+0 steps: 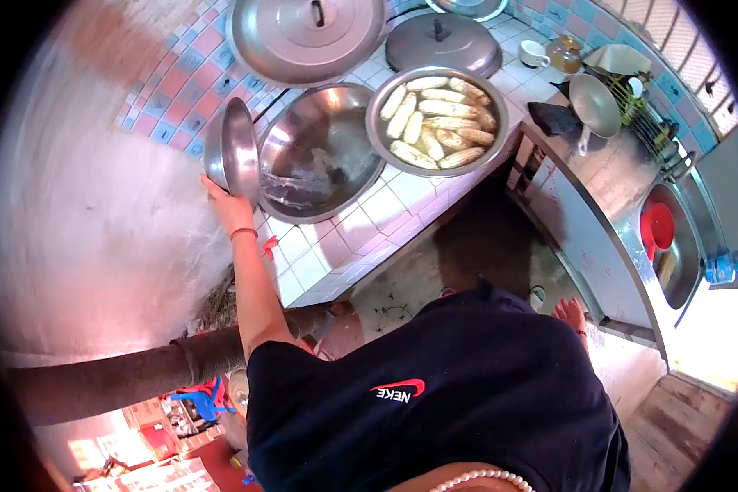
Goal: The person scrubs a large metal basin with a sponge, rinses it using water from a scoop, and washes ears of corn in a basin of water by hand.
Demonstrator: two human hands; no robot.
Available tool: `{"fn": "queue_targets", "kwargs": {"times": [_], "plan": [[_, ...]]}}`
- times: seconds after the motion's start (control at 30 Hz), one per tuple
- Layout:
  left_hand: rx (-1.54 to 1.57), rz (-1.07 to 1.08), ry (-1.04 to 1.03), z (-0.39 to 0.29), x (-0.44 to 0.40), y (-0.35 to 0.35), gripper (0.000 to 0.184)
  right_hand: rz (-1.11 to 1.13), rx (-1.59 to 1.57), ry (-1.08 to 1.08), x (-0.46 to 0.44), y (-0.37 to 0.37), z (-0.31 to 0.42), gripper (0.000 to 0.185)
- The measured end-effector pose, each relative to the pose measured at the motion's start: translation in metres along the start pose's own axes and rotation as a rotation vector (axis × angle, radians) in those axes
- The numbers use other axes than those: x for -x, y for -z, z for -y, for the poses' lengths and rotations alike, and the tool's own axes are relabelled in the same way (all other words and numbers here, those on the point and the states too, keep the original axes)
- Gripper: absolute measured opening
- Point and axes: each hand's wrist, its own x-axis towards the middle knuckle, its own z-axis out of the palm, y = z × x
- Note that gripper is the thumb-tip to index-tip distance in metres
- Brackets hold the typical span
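Note:
My left hand (229,208) grips a metal basin (239,152) near its lower edge, and the basin is tipped on its side. Water streams from it into a large wok (320,131) set in the tiled stove top. Some water is pooled inside the wok. My right hand (570,312) hangs low at my side with its fingers apart, touching nothing that I can see. Beside the wok stands a metal pot (375,123) with several cobs of corn (447,109) lying in liquid.
A big round lid (306,37) leans against the wall, and a darker lid (443,47) lies behind the corn. On the right counter are a frying pan (594,105), a white cup (533,55) and a sink (682,271) with a red dipper (657,226). A thick pipe (115,381) runs at lower left.

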Motion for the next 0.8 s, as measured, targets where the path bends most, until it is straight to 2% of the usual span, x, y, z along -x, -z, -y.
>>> {"fn": "queue_targets", "kwargs": {"times": [0.1, 0.2, 0.23, 0.27, 0.3, 0.33, 0.37, 0.4, 0.47, 0.6, 0.63, 0.67, 0.7, 0.73, 0.8], "plan": [[-0.132, -0.018, -0.088, -0.066, 0.023, 0.027, 0.074, -0.045, 0.003, 0.041, 0.003, 0.028, 0.013, 0.053], [0.036, -0.272, -0.305, -0.038, 0.015, -0.023, 0.068, -0.1, 0.046, 0.167, 0.007, 0.045, 0.039, 0.053], [0.387, -0.058, -0.091, -0.056, 0.022, -0.023, 0.061, -0.119, 0.076, 0.231, 0.009, 0.049, 0.052, 0.053], [0.849, 0.072, 0.224, -0.076, 0.028, -0.024, 0.055, -0.114, 0.02, 0.288, 0.008, 0.054, 0.067, 0.052], [1.149, 0.085, 0.556, -0.096, 0.035, -0.025, 0.048, -0.109, -0.023, 0.363, 0.016, 0.053, 0.084, 0.051], [1.329, 0.245, 0.563, -0.136, 0.047, -0.01, 0.035, -0.169, -0.007, 0.399, 0.013, 0.05, 0.108, 0.048], [1.554, 0.503, 0.597, -0.145, 0.049, -0.021, 0.025, -0.21, -0.011, 0.46, 0.014, 0.045, 0.134, 0.044], [1.657, 0.605, 0.637, -0.186, 0.068, -0.019, 0.021, -0.225, 0.03, 0.554, 0.002, 0.051, 0.163, 0.037], [1.625, 0.781, 0.763, -0.263, 0.115, -0.025, 0.022, -0.294, 0.149, 0.693, -0.02, 0.052, 0.226, 0.031], [1.482, 1.268, 0.844, -0.432, 0.248, -0.039, 0.018, -0.258, 0.445, 0.908, -0.053, 0.04, 0.369, 0.029], [1.41, 1.404, 0.868, -0.428, 0.275, -0.092, 0.021, -0.309, 0.576, 1.014, -0.075, 0.038, 0.401, 0.027], [1.312, 1.48, 0.622, -0.457, 0.31, -0.098, 0.026, -0.359, 0.708, 1.119, -0.097, 0.037, 0.433, 0.026], [1.213, 1.519, 0.377, -0.486, 0.345, -0.105, 0.03, -0.355, 0.865, 1.137, -0.114, 0.035, 0.462, 0.031], [1.21, 1.647, 0.951, -0.538, 0.368, -0.096, 0.031, -0.349, 1.024, 1.154, -0.13, 0.031, 0.49, 0.036], [1.088, 1.76, 0.997, -0.575, 0.42, -0.136, 0.045, -0.396, 1.252, 1.094, -0.161, 0.021, 0.534, 0.049]]}}
